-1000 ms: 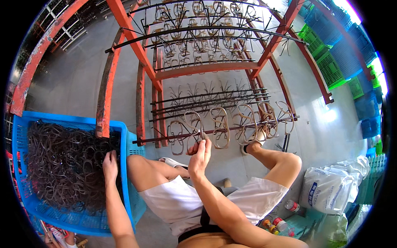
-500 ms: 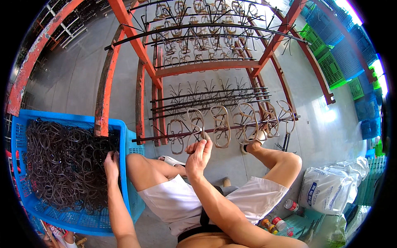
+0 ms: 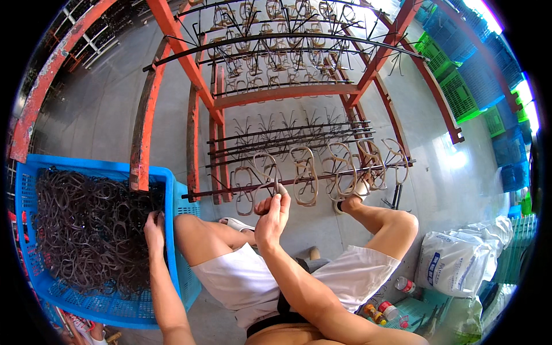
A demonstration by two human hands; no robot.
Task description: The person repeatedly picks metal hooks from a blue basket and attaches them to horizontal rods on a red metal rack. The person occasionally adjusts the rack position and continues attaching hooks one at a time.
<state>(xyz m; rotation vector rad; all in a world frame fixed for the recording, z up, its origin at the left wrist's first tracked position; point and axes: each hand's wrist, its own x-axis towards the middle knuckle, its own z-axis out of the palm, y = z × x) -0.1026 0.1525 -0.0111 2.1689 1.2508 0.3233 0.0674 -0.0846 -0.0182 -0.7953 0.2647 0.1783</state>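
Note:
My right hand [image 3: 272, 221] is raised between my knees, its thumb and fingers closed on the lower end of a curved, loop-shaped frame [image 3: 265, 155]. That frame is pale and thin, and stands against a dark horizontal rod [image 3: 256, 188]. Several more tan looped frames [image 3: 305, 177] hang along the same rod to the right. On the left, my left hand [image 3: 155, 233] rests inside the right wall of a blue crate [image 3: 171, 230], by a heap of dark looped pieces [image 3: 98, 230]. Its fingers look curled, and what they hold is hidden.
An orange metal rack [image 3: 287, 95] stands ahead, carrying rods with hooks and more looped frames. Stacked green and blue crates [image 3: 460, 95] line the far right. White sacks [image 3: 454, 261] and bottles [image 3: 388, 310] are near my right side.
My right hand has moved slightly left and down with the looped frame it holds. My left hand stays at the crate wall.

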